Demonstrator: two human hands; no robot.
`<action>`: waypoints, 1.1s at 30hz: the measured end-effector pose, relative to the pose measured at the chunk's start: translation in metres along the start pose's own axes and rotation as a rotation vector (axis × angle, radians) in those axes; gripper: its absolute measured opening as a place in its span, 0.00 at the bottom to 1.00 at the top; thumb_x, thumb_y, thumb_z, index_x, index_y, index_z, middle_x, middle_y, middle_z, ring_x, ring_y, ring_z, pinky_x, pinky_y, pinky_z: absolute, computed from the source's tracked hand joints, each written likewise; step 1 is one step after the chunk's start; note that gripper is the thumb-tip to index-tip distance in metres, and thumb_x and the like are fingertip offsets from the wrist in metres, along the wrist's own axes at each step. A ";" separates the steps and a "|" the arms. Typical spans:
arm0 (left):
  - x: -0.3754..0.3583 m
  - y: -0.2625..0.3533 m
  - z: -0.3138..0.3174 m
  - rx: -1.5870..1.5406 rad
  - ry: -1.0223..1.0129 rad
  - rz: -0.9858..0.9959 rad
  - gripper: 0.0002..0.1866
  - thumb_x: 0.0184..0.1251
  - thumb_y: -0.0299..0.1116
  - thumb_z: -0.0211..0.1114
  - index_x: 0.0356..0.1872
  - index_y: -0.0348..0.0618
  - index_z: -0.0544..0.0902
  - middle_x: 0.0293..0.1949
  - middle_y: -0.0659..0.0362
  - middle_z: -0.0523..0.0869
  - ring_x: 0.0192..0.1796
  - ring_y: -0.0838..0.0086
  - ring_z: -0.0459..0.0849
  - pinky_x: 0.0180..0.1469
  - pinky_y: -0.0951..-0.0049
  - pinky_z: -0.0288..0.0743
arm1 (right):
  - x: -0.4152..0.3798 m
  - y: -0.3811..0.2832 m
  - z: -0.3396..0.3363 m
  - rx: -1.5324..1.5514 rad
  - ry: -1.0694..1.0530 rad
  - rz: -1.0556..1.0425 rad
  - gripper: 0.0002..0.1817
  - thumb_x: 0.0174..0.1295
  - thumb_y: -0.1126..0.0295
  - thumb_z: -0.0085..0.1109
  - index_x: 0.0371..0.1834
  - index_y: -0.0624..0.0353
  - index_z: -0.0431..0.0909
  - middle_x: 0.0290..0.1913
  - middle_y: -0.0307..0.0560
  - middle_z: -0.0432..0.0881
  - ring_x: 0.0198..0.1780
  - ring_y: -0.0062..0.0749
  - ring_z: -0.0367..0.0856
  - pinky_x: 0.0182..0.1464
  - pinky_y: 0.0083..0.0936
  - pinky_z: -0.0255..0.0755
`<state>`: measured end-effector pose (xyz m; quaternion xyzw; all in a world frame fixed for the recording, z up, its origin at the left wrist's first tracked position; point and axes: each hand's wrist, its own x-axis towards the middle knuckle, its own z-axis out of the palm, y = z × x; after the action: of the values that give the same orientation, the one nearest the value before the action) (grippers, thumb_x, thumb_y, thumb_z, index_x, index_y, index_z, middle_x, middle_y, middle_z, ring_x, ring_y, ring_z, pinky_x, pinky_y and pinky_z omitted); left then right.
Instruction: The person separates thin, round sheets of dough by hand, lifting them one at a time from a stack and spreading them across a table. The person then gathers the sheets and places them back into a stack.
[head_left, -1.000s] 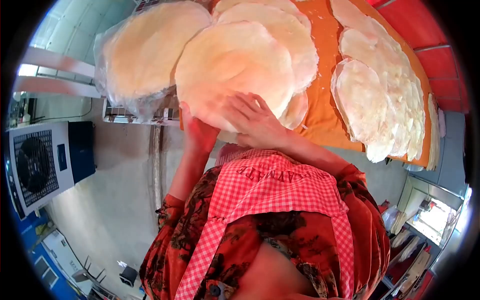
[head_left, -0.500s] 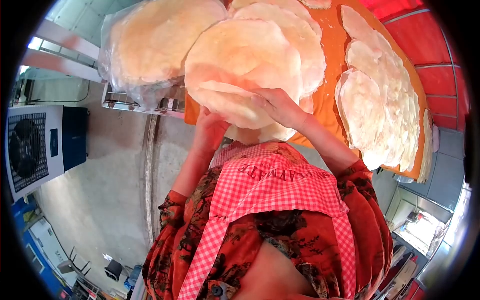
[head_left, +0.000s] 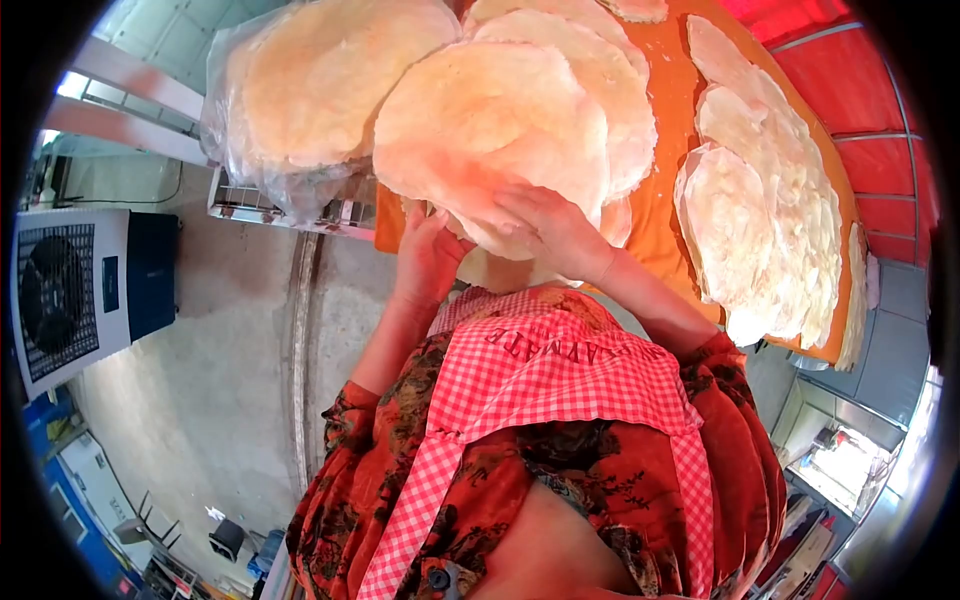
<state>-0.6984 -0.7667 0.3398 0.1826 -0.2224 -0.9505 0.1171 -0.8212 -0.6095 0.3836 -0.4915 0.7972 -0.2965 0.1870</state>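
A large, pale, thin round sheet that looks like flatbread lies in front of me, its near edge hanging toward my apron. At its lower left edge is my left hand, fingers apart and tips touching the rim; some fingertips are hard to make out. My right hand rests on the near right part of the sheet with its fingers stretched out flat. More overlapping sheets lie beneath and behind it. Below the hands, part of another sheet shows near the apron.
On the left, a stack of sheets sits in a clear plastic bag above a metal rack. Rows of overlapping sheets cover the right of the orange cloth. A fan unit stands on the floor at left.
The near flap, raised and folded up between my hands before, now lies down. My right hand has flattened onto the sheet, and my left hand has shifted slightly right along its edge.
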 end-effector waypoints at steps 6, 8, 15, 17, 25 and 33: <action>0.003 -0.008 0.001 0.191 0.112 0.038 0.27 0.71 0.27 0.53 0.69 0.50 0.59 0.59 0.56 0.76 0.55 0.70 0.80 0.46 0.67 0.80 | 0.011 -0.028 0.012 -0.218 0.237 -0.169 0.17 0.56 0.63 0.64 0.42 0.63 0.77 0.44 0.54 0.81 0.45 0.50 0.81 0.47 0.39 0.77; 0.004 -0.012 0.006 0.255 0.142 0.032 0.27 0.71 0.27 0.54 0.69 0.51 0.59 0.58 0.57 0.76 0.54 0.72 0.80 0.44 0.70 0.80 | 0.020 -0.032 0.015 -0.251 0.179 -0.091 0.12 0.56 0.65 0.61 0.35 0.62 0.77 0.37 0.53 0.81 0.39 0.49 0.81 0.40 0.40 0.76; 0.012 -0.023 0.005 0.229 0.225 0.075 0.17 0.71 0.28 0.55 0.60 0.47 0.69 0.50 0.59 0.81 0.47 0.72 0.83 0.43 0.70 0.80 | 0.041 -0.011 0.004 -0.098 0.109 0.144 0.09 0.58 0.68 0.56 0.25 0.62 0.75 0.25 0.58 0.77 0.28 0.52 0.78 0.34 0.41 0.72; 0.021 -0.032 -0.023 0.278 0.255 0.024 0.13 0.71 0.28 0.55 0.55 0.44 0.73 0.47 0.59 0.82 0.46 0.72 0.83 0.41 0.69 0.80 | 0.046 -0.006 0.001 -0.003 0.107 0.187 0.10 0.58 0.67 0.55 0.24 0.61 0.76 0.27 0.58 0.79 0.32 0.55 0.79 0.36 0.44 0.73; 0.033 -0.031 -0.059 0.315 0.558 0.085 0.04 0.64 0.27 0.58 0.38 0.44 0.78 0.29 0.64 0.80 0.27 0.79 0.79 0.23 0.77 0.70 | 0.108 0.043 -0.140 0.172 0.248 0.302 0.08 0.59 0.67 0.55 0.33 0.56 0.84 0.30 0.36 0.83 0.30 0.21 0.79 0.35 0.24 0.74; 0.021 -0.011 -0.076 0.243 0.457 0.049 0.14 0.64 0.24 0.55 0.50 0.39 0.76 0.40 0.58 0.84 0.38 0.70 0.84 0.31 0.70 0.77 | 0.117 0.073 -0.273 0.265 0.111 0.206 0.09 0.60 0.67 0.61 0.38 0.61 0.83 0.35 0.33 0.82 0.36 0.16 0.78 0.43 0.20 0.73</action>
<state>-0.6884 -0.7919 0.2653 0.4000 -0.3069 -0.8477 0.1647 -1.0837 -0.6100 0.5407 -0.3614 0.8064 -0.4048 0.2351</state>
